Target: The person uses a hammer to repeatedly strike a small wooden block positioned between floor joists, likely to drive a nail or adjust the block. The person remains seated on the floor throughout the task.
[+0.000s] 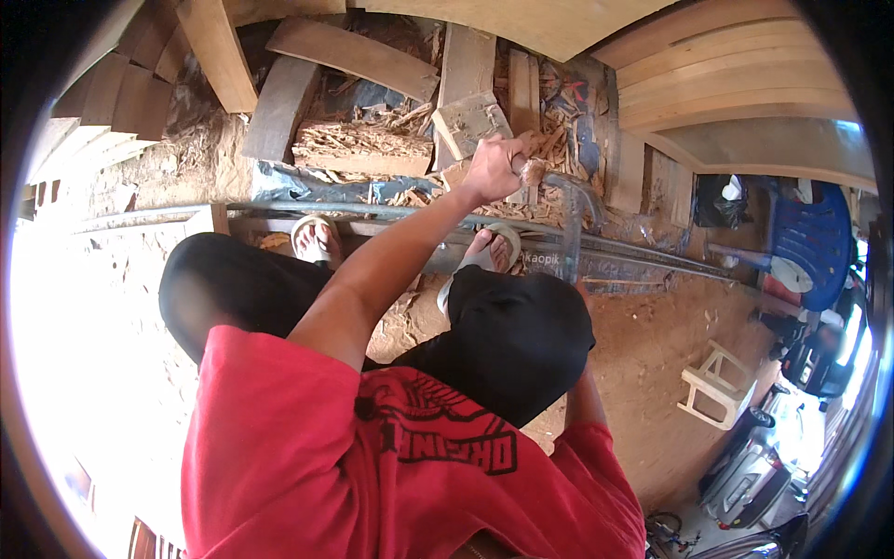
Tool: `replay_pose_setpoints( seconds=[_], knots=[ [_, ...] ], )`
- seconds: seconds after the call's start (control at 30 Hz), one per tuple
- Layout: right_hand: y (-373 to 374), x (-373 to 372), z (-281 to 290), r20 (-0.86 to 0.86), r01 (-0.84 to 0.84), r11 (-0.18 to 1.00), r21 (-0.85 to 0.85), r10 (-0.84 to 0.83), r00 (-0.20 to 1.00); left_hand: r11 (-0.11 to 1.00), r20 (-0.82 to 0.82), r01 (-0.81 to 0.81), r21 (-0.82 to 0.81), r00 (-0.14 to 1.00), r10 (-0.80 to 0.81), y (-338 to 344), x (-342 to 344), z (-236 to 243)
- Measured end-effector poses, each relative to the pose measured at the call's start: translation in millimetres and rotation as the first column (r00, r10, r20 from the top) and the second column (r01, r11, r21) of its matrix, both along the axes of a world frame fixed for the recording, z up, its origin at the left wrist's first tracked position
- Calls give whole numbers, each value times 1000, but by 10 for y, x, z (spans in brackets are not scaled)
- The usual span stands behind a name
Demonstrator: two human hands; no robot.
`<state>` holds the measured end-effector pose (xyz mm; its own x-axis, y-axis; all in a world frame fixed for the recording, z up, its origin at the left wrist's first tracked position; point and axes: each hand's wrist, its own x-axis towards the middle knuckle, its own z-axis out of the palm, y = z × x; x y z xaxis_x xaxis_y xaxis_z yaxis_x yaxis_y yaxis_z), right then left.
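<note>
Head view gave me the work from right above: the person's left hand (495, 170) was stretched out past the feet, its grip pressed together around what looked like the brown end of a curved grey bar (585, 194). That bar bent off to the right, and a pale, blurred strip (572, 240) ran from near it down toward the right knee (531, 335). Right behind that knee I caught barely a sliver of the right hand (583, 291), so I couldn't tell how its grip stood or what it held, if anything. Just beyond the left knuckles sat a squared wood block (466, 121), tilted on a grey board (466, 61), its near corner partly covered by the hand. As for how far along things were, I'd have called it midway: splinters (561, 154) lay strewn all round, and a rough, ragged chunk (363, 151) lay to the left, so plenty of wood looked already worked. Yet the block seemed whole, the bar was in hand, and the long plank (354, 58) nearby looked uncut, though how much truly remained I couldn't judge.
</note>
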<state>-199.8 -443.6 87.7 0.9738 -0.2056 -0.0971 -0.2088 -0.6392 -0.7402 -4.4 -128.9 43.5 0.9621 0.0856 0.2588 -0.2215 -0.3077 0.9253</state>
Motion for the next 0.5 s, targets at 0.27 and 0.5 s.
replay_pose_setpoints(
  seconds=[0.27,0.5],
  knots=[
    [107,-133,-205,-131,-2,977,214,30,991,999,-18,1,44,1000,-1,-39,-26,34],
    [95,-20,281,-19,144,973,181,-143,990,998,-36,-47,35,998,48,-29,125,-21]
  ],
)
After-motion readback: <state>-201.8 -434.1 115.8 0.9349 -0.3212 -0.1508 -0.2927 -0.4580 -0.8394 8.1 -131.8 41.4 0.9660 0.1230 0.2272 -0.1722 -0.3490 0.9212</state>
